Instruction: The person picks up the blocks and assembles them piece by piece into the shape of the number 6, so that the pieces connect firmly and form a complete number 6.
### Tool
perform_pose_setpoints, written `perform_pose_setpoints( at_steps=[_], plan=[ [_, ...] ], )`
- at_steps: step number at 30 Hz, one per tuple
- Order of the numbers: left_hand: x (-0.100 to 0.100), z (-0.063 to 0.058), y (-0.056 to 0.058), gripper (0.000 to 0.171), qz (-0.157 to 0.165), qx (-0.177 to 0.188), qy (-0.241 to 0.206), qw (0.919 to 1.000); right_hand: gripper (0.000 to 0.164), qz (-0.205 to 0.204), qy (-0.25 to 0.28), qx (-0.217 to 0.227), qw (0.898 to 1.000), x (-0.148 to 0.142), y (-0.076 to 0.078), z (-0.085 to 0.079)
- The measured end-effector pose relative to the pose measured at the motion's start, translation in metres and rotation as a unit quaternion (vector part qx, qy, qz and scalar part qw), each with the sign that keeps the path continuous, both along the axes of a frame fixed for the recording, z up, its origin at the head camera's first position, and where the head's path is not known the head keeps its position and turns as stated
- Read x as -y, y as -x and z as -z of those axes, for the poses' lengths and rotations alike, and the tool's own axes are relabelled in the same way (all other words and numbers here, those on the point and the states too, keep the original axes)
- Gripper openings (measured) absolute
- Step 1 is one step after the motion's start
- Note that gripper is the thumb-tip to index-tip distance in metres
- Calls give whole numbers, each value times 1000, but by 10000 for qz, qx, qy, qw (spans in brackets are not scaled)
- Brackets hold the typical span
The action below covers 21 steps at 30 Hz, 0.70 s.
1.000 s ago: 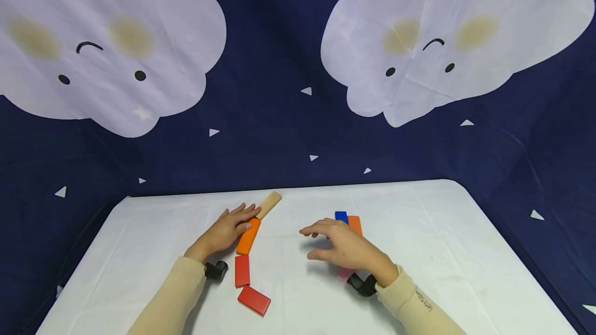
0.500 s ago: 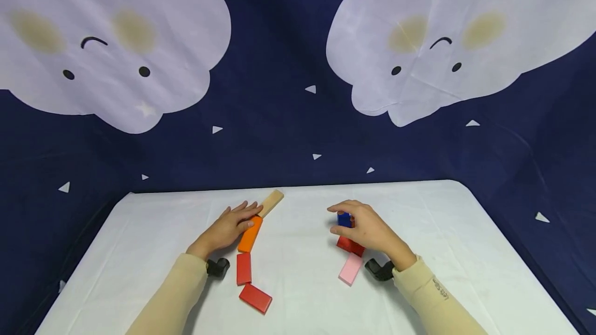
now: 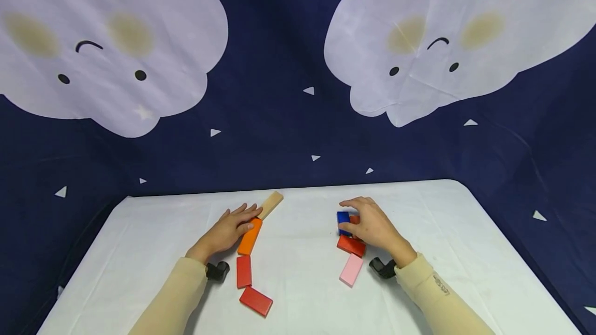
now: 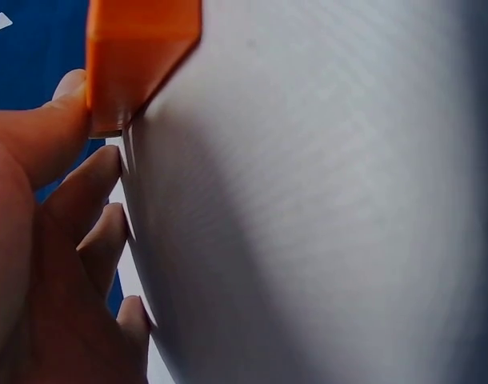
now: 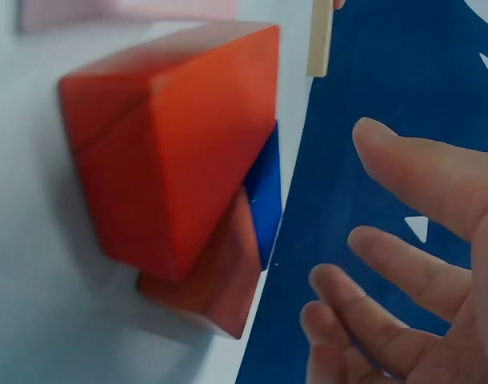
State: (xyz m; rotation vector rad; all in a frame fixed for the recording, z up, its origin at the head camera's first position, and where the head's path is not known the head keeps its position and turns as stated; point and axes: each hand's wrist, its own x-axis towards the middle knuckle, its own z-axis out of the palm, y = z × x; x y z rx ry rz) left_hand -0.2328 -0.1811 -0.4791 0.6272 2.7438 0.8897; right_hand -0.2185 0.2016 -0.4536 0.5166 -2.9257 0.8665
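Observation:
My left hand (image 3: pixel 225 231) lies with its fingers stretched out at the joint between a bare-wood block (image 3: pixel 272 203) and an orange block (image 3: pixel 250 238). Its thumb touches the orange block, also large in the left wrist view (image 4: pixel 144 56). On the right, my right hand (image 3: pixel 372 225) hovers over a blue block (image 3: pixel 342 218) and an orange-red block (image 3: pixel 355 219) that it partly covers. Thumb and fingers are spread apart, and the right wrist view shows a gap between the fingers (image 5: pixel 400 280) and the blocks. Just nearer lies a red block (image 3: pixel 351 245).
Two red blocks, one straight (image 3: pixel 244 272) and one slanted (image 3: pixel 256 301), continue the left row toward the front. A pink block (image 3: pixel 351 270) lies in front of the right group. The white table (image 3: pixel 298 293) ends at a dark blue cloud-patterned curtain (image 3: pixel 274 92).
My right hand has moved right and slightly back, from the middle of the table to over the blue block, uncovering the red and pink blocks. The left hand has stayed in place.

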Motion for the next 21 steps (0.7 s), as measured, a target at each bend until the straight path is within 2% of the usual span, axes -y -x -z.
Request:
perform_pose_setpoints(
  at_steps=[14,21],
  plan=[
    [1,-2,-2,47,66,-18,-16,10000,66,221,-416,352,9983,2,1,12],
    [2,0,-1,47,91,-61,-11,9999,65,318,-526,438,9971,6,5,14]
  ],
)
